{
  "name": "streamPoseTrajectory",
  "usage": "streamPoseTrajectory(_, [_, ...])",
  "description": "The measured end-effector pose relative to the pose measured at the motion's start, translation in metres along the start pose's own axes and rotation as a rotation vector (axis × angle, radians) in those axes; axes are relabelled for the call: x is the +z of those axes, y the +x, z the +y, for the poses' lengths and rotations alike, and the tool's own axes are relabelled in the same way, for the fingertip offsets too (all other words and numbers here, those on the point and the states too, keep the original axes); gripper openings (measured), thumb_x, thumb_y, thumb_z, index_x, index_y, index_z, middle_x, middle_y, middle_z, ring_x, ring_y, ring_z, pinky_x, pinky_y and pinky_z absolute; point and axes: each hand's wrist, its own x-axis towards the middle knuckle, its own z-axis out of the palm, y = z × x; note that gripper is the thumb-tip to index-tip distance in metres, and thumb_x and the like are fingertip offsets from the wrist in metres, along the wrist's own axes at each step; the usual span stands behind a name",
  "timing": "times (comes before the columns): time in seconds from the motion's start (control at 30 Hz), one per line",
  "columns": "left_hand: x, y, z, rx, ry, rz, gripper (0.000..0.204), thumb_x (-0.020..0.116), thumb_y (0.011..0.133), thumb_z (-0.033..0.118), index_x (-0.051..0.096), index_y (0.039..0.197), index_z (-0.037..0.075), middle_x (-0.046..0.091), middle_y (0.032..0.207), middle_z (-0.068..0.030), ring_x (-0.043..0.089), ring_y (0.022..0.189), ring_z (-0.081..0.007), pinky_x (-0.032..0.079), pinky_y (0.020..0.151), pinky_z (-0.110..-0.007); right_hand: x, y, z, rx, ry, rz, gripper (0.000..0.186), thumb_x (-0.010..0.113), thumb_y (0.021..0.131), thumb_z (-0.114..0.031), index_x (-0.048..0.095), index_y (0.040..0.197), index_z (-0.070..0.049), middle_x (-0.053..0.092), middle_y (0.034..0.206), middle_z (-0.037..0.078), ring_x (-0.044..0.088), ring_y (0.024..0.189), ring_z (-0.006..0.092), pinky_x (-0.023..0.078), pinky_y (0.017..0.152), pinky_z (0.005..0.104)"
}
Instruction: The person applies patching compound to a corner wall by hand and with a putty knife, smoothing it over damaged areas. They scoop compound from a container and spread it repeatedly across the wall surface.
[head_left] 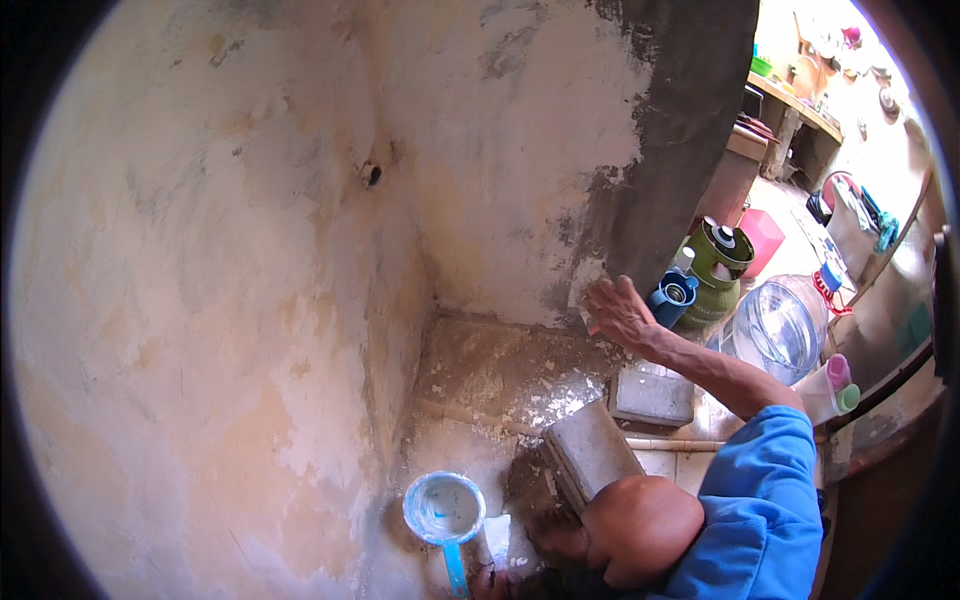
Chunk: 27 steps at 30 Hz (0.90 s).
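Observation:
My right arm in a blue sleeve reaches to the lower end of the wall [520,200], beside its dark grey edge. There my right hand [625,318] presses a small flat spreader [589,322] against the surface; most of the tool is hidden by the fingers. Low in the picture, a pale putty knife blade [497,538] points up from my left hand [488,582], which shows only in part and seems closed on its handle. Just left of it stands a blue dipper [444,508] with greyish-white paste inside, its handle toward me.
My bent knee [645,530] is beside a concrete block [592,452]; another block [652,396] lies beyond. Past the wall edge stand a blue thermos [675,292], a green gas cylinder [715,270], a large clear water bottle [775,325] and cups [838,385]. A pipe opening [371,175] pierces the corner.

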Motion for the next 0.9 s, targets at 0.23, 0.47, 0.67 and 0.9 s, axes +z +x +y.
streamPoseTrajectory(0.23, [0.003, 0.004, 0.005, 0.024, 0.064, -0.02, 0.012, 0.057, 0.094, 0.018, 0.059, 0.092, 0.006, 0.061, 0.076, -0.0067, 0.059, 0.064, -0.0166, 0.047, 0.061, -0.032, -0.042, -0.004, 0.087, 0.023, -0.186, 0.436, 0.078, 0.066, 0.076, -0.053, 0.045, 0.143, -0.02, 0.048, 0.135, 0.005, 0.043, 0.121, 0.0223, 0.038, 0.092, 0.0405])
streamPoseTrajectory(0.47, [0.003, 0.002, 0.004, 0.058, 0.113, -0.037, 0.011, 0.058, 0.092, 0.016, 0.06, 0.097, 0.007, 0.061, 0.08, -0.008, 0.06, 0.068, -0.0193, 0.048, 0.065, -0.035, -0.037, 0.019, 0.135, 0.116, -0.445, 0.255, 0.083, 0.063, 0.08, -0.051, 0.033, 0.152, -0.022, 0.044, 0.144, 0.0, 0.038, 0.128, 0.0191, 0.037, 0.094, 0.0403])
streamPoseTrajectory(0.67, [-0.002, -0.007, -0.001, 0.094, 0.125, -0.054, 0.013, 0.059, 0.091, 0.015, 0.061, 0.102, 0.007, 0.062, 0.085, -0.0091, 0.062, 0.072, -0.0215, 0.049, 0.068, -0.036, -0.019, -0.033, 0.105, 0.173, -0.402, 0.186, 0.061, 0.059, 0.085, -0.033, 0.047, 0.142, -0.014, 0.046, 0.14, 0.005, 0.041, 0.126, 0.0212, 0.034, 0.097, 0.0431])
streamPoseTrajectory(0.9, [-0.008, -0.017, -0.003, 0.169, 0.206, -0.045, 0.018, 0.06, 0.09, 0.013, 0.062, 0.106, 0.007, 0.063, 0.089, -0.0104, 0.063, 0.076, -0.0242, 0.05, 0.072, -0.039, -0.061, 0.001, 0.082, 0.428, -0.264, 0.398, 0.051, 0.061, 0.082, -0.023, 0.052, 0.132, -0.015, 0.05, 0.126, 0.009, 0.045, 0.118, 0.0246, 0.036, 0.094, 0.0456])
